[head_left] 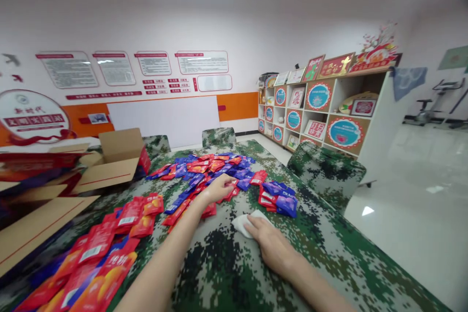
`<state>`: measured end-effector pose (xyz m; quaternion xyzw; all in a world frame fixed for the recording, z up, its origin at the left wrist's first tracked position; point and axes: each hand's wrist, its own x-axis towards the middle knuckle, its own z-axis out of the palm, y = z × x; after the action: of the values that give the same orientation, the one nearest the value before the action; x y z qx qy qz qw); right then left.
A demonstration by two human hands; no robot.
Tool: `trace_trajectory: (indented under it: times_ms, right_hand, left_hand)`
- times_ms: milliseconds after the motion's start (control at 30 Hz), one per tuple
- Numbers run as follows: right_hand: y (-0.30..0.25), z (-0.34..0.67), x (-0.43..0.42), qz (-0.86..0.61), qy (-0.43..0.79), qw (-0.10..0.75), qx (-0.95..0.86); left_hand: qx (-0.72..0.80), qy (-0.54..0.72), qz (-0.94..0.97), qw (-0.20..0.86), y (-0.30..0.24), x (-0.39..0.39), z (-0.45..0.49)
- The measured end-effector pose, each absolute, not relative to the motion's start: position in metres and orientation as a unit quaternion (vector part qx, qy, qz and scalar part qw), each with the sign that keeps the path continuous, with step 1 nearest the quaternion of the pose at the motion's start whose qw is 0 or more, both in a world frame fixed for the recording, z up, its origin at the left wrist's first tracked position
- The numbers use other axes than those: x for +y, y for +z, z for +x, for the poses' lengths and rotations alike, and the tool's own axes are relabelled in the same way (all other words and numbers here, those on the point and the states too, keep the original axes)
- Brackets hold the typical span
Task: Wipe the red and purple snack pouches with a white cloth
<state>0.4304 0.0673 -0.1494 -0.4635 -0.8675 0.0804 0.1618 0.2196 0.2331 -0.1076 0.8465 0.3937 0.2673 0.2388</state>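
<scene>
My left hand (218, 188) reaches forward into a heap of red and blue sachets (204, 168) on the camouflage-covered table (226, 263); its fingers curl over a red sachet (231, 193) at the heap's near edge. My right hand (268, 241) lies flat with fingers stretched on a white cloth or packet (242, 223) on the table. A small stack of blue and red sachets (280, 200) lies just beyond the right hand. More red sachets (98, 248) spread along the table at the near left.
Open cardboard boxes (109, 161) and flat cardboard (32, 226) sit at the left. Camouflage-covered chairs (325, 173) stand around the table. A white shelf unit with framed pictures (325, 107) is at the right, an exercise machine (437, 102) beyond it.
</scene>
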Motion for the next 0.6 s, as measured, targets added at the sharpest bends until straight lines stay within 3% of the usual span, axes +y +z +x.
trace_trajectory:
  times_ms: [200,333,600]
  right_hand:
    - [-0.149,0.426,0.062,-0.455,0.052,0.176,-0.871]
    - [-0.150,0.421,0.058,-0.458,0.037,0.178,-0.870]
    - [-0.150,0.413,0.050,-0.492,0.024,0.174,-0.853]
  left_hand:
    - [0.505,0.164,0.842,0.096,-0.144,0.150,0.139]
    - [0.534,0.173,0.826,0.052,-0.161,0.124,0.131]
    - [0.541,0.159,0.826,0.026,-0.145,0.074,0.127]
